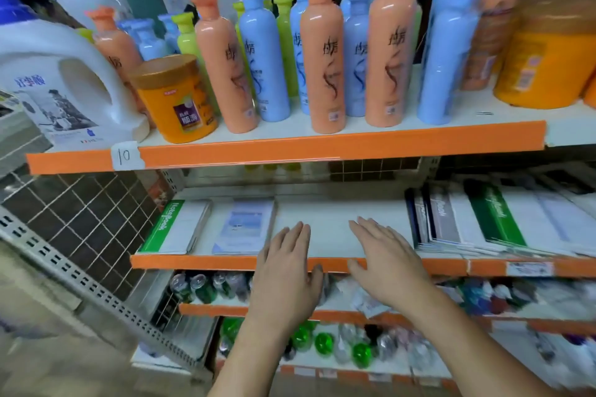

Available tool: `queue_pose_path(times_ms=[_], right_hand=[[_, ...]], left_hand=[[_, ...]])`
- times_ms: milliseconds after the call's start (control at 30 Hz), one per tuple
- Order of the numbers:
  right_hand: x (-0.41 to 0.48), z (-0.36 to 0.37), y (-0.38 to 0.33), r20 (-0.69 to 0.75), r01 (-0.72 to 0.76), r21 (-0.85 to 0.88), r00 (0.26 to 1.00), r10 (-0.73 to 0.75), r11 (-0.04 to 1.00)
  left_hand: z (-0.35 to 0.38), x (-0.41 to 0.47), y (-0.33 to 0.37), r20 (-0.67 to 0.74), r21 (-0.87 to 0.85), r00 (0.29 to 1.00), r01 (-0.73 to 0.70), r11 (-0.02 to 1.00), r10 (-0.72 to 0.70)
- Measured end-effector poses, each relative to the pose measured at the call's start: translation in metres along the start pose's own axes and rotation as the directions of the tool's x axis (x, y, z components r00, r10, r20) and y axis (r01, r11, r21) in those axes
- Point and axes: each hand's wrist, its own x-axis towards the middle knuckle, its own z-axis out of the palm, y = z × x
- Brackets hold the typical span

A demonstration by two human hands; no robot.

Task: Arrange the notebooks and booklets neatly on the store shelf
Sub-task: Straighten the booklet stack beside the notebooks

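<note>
Green "Notebook" booklet (174, 227) — "10" tag (125, 155) abv.

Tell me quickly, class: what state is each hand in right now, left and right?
Left hand: open, fingers straight, holding nothing.
Right hand: open, fingers straight, holding nothing.

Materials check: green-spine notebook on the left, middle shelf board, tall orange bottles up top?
Green-spine notebook: likely paper pages under a glossy card cover; stacked page edges show on its right side.
Middle shelf board: looks like white painted metal, smooth and fairly matte; not certain.
Tall orange bottles: glossy moulded plastic, by the bright highlights down their sides.
</note>
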Motion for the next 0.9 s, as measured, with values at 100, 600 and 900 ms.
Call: queue_pose_path(times_ms=[100, 600, 900], right_hand=[[-0.015, -0.005, 0.008, -0.020, -0.023, 0.009, 1.000, 0.023, 1.000], [-0.031, -0.021, 0.015, -0.083, -0.170, -0.045, 0.983, 0.166, 0.984], [-0.049, -0.029, 0.059, -0.074, -0.338, -0.044, 0.939, 0.334, 0.940]], left_hand=[[0.000, -0.001, 0.014, -0.009, -0.003, 1.000, -0.026, 1.000, 0.026], [0.012, 0.025, 0.031, 0.016, -0.084, 0.986, -0.163, 0.983, 0.164], [0.041, 0.049, 0.073, 0.068, -0.158, 0.950, -0.290, 0.944, 0.303]])
